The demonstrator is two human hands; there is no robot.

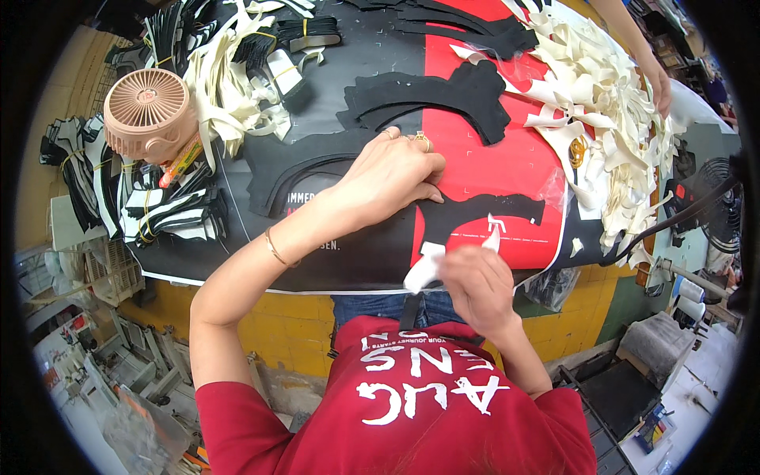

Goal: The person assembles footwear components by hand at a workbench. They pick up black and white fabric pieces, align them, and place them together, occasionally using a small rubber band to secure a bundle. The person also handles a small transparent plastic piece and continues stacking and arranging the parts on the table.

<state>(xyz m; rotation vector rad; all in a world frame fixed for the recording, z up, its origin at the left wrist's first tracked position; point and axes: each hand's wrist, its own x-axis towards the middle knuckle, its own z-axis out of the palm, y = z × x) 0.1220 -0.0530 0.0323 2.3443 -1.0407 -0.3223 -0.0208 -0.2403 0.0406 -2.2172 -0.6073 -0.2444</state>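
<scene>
My left hand rests on the table with its fingers curled and closed. Its thumb and fingertips are at the left end of a curved black fabric piece, whose tip they cover. Closer to me, my right hand is closed on a white strip that shows on both sides of the fingers. The strip lies over the near edge of the black piece. Beyond my left hand lies a layered stack of black cut pieces. More black curved pieces lie left of it, partly under my forearm.
A pink fan stands at the left among tied bundles of black and white pieces. Cream scraps are heaped on the right. Another person's hand reaches in beside that heap. A black fan stands at far right.
</scene>
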